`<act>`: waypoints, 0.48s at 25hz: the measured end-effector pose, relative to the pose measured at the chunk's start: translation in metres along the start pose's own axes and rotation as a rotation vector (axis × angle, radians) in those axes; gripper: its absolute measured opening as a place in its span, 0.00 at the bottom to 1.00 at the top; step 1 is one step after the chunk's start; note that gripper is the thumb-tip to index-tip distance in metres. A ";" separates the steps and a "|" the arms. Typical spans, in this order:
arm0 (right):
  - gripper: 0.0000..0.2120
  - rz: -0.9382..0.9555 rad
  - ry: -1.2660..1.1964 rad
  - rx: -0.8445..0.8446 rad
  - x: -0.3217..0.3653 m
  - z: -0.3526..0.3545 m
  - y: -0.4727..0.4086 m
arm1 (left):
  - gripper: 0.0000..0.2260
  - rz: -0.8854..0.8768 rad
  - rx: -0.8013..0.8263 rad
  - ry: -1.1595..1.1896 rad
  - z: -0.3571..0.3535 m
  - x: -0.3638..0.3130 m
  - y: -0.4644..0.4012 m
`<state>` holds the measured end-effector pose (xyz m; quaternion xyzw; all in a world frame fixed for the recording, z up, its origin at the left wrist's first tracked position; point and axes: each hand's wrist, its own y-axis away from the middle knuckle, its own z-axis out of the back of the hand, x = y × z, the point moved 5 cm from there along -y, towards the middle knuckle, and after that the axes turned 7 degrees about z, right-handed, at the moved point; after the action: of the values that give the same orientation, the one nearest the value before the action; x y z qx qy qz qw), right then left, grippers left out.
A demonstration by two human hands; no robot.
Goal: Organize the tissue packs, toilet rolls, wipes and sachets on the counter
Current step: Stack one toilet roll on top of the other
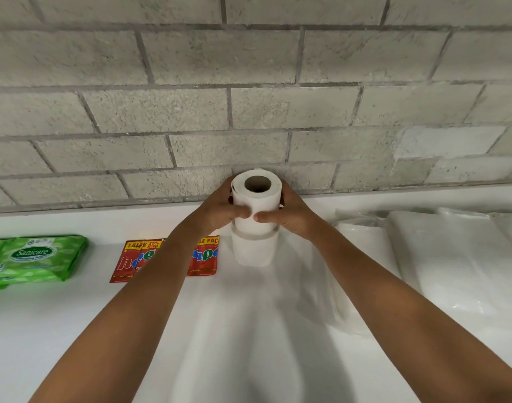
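White counter point(74, 330) below block wall; tissue packs point(452, 257) at 3 o'clock, wipes point(36, 258) at 9, sachets point(203, 254) between. At centre, left hand point(219, 212) and right hand point(292, 213) gripping upper toilet roll point(256, 199) atop lower roll point(253, 251) — off-centre release likely to topple stack.

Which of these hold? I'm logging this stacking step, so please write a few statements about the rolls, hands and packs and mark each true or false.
1. Both hands, left hand and right hand, grip the upper toilet roll. True.
2. That roll lies on its side. False: it stands upright, core hole up, on the lower toilet roll.
3. The green wipes pack lies left of the red sachets. True.
4. The sachets are stacked on the wipes. False: they lie apart on the counter.
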<state>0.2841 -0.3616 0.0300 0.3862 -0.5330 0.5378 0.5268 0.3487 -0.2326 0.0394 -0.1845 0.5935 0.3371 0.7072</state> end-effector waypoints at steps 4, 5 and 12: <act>0.37 0.029 0.020 0.069 0.008 -0.001 -0.011 | 0.38 -0.035 0.042 -0.017 0.001 -0.001 -0.002; 0.37 0.031 0.023 0.070 0.008 0.000 -0.012 | 0.37 -0.043 0.054 -0.032 0.002 -0.003 -0.002; 0.40 0.036 0.014 0.063 0.001 -0.002 -0.011 | 0.42 -0.026 0.103 -0.100 0.010 -0.005 -0.006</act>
<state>0.2948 -0.3607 0.0328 0.3892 -0.5191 0.5664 0.5081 0.3600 -0.2315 0.0459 -0.1383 0.5714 0.3056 0.7490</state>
